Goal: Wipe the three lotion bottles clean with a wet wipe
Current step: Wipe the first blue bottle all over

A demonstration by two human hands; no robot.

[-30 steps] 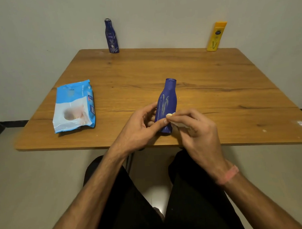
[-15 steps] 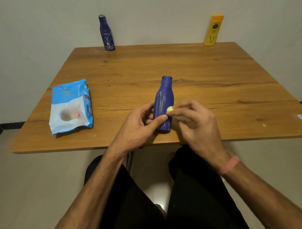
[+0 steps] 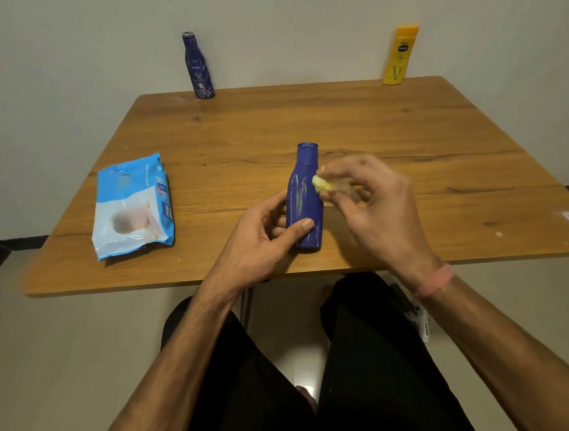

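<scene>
Bottle [image 3: 303, 198], dark blue and streaked with pale smears, stands upright near the front edge of the table [image 3: 370, 122]. Left hand [image 3: 258, 242] grips its lower body, thumb across the front. Right hand [image 3: 369, 199] pinches a small yellowish wad [image 3: 320, 183] against the bottle's right shoulder. Left of the bottle lies a blue wipes pack [image 3: 133, 206]. Far behind it, a second blue bottle [image 3: 198, 66] and a yellow bottle [image 3: 399, 55] stand at the table's back edge.
</scene>
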